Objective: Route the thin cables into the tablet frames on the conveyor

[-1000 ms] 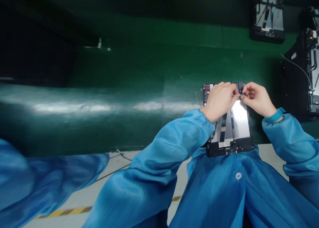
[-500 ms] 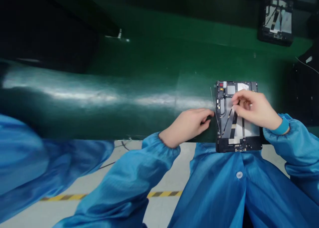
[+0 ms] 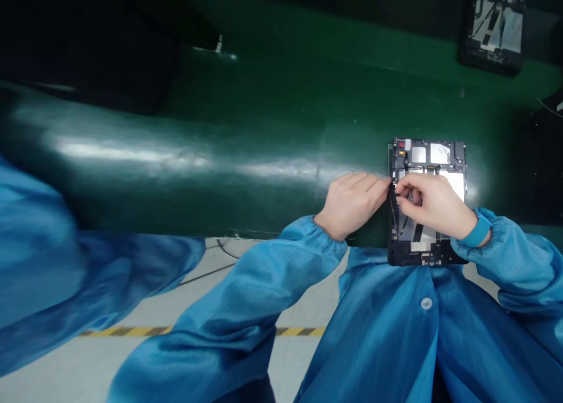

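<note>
Pinching cable (image 3: 393, 208) in right hand (image 3: 433, 205); left hand (image 3: 352, 205) now at tablet frame (image 3: 426, 152) edge

The right hand (image 3: 433, 203) is hiding the middle of the black tablet frame (image 3: 426, 251), so what lies under the palm can't be told. Its fingertips and those of the left hand (image 3: 353, 205) are crowding the frame's left edge, blocking whether either is gripping the thin black cable (image 3: 393, 209), which is too fine to trace. Small parts (image 3: 401, 146) along the frame's top are too tiny to identify. The top edge is cutting off a second tablet frame (image 3: 491, 33), the right edge is cutting off a dark object (image 3: 549, 133), and a blue sleeve (image 3: 65, 262) is blurring at the left.
</note>
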`<state>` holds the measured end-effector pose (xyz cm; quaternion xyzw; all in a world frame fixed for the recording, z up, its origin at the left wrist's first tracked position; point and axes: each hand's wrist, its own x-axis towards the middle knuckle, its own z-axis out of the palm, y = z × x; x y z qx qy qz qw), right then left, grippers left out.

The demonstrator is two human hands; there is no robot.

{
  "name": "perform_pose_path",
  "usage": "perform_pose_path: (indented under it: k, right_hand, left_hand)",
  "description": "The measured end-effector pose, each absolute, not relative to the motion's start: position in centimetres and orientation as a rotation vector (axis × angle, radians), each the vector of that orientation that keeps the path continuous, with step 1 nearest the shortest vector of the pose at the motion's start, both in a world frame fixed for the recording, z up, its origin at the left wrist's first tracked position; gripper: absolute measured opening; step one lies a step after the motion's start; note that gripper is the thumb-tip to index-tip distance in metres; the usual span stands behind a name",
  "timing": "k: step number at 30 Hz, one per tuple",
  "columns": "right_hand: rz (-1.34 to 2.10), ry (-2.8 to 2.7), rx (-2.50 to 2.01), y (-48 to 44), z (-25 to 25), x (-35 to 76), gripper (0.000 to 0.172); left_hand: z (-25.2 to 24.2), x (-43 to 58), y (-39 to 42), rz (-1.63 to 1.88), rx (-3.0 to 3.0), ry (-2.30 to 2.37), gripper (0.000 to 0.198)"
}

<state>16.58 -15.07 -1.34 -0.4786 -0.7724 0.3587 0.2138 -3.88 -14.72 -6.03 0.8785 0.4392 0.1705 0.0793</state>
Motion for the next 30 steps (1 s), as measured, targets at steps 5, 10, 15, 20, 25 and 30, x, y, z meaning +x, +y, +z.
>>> perform_pose_path:
  k: [5,10,15,20,25,30]
  right_hand:
    - [0.996,-2.179,-1.322,-15.0,-1.5,16.4,0.012]
    - [0.992,-2.197,-1.331,-15.0,-1.5,16.4,0.012]
    - [0.966,-2.205,-1.324,-15.1,-1.7,16.5,0.012]
    - [0.940,-2.234,-1.344,-15.2,-1.8,16.4,0.011]
    - [0.985,-2.297,-1.286,-15.2,-1.7,16.1,0.008]
    - [0.968,-2.251,-1.294,-15.3,-1.6,16.2,0.011]
  left_hand:
    - [-6.6,-4.1,-14.9,0.557,2.610,1.280,0.034]
    - [-6.7,-4.2,-15.2,0.581,2.556,1.304,0.029]
    - [-6.8,-4.3,-14.9,0.562,2.669,1.238,0.033]
    - [-6.1,-4.5,-14.8,0.501,2.699,1.252,0.036]
    - [-4.4,-5.2,-15.6,0.487,2.708,1.230,0.032]
    - [-4.6,-4.7,-15.6,0.500,2.714,1.366,0.031]
